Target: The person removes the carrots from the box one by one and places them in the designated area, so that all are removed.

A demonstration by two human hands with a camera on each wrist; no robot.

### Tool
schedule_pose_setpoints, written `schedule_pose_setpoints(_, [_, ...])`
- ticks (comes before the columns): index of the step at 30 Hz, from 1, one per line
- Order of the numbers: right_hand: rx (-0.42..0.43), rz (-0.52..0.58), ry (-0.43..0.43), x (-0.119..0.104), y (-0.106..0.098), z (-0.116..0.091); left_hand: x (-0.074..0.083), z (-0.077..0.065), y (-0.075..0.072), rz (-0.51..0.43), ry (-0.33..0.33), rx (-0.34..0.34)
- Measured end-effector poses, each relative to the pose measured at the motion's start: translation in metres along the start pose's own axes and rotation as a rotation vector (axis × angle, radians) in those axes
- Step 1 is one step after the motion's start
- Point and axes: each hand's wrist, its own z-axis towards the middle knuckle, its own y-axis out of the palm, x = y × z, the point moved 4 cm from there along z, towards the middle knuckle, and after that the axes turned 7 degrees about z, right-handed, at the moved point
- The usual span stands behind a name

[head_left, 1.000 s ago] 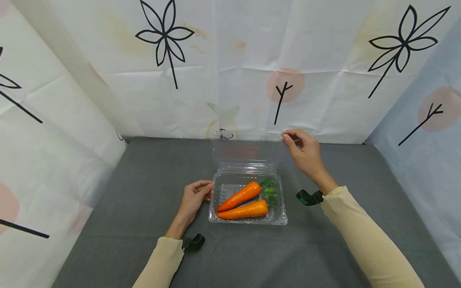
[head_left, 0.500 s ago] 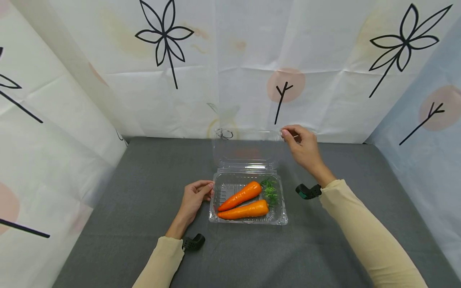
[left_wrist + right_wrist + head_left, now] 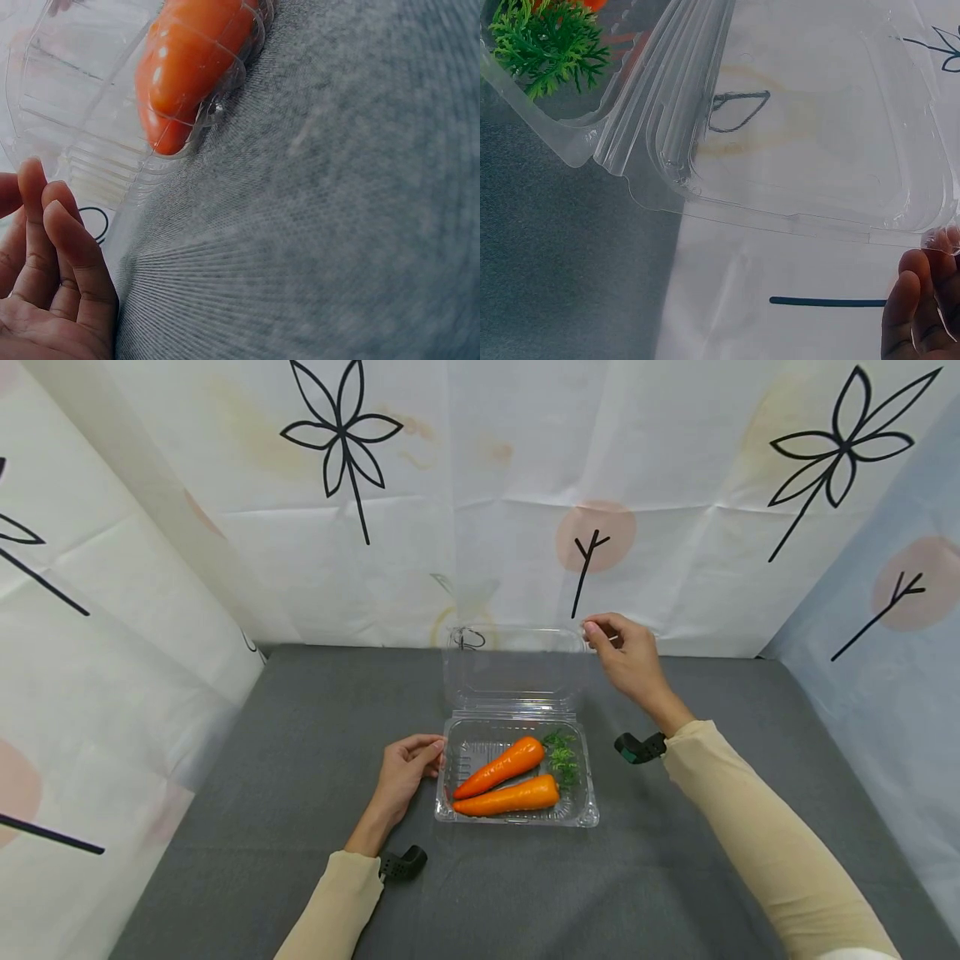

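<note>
A clear plastic clamshell container (image 3: 517,820) lies on the grey cloth with its lid (image 3: 517,672) raised at the back. Two orange carrots (image 3: 501,768) (image 3: 510,797) lie side by side in the base, narrow ends to the left, and green leafy tops (image 3: 562,760) sit at the right. My left hand (image 3: 401,777) pinches the base's left rim between thumb and fingers. With thumb and fingertips, my right hand (image 3: 630,662) grips the lid's far right corner. In the right wrist view, the fingers (image 3: 904,300) meet that lid corner, partly out of frame.
A grey cloth (image 3: 315,710) covers the table. White patterned sheets (image 3: 510,468) hang behind it and at both sides, with the raised lid close before the back one. Each wrist wears a black camera mount (image 3: 405,863).
My right hand has moved slightly up and back with the lid corner, so the lid leans a little farther open. The left hand, base and carrots stay in place.
</note>
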Motion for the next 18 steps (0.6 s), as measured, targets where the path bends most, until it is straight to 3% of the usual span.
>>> schedule_pose_setpoints(18, [-0.035, 0.101, 0.135, 0.036, 0.014, 0.013, -0.002, 0.0, 0.0, 0.01, 0.038, -0.002])
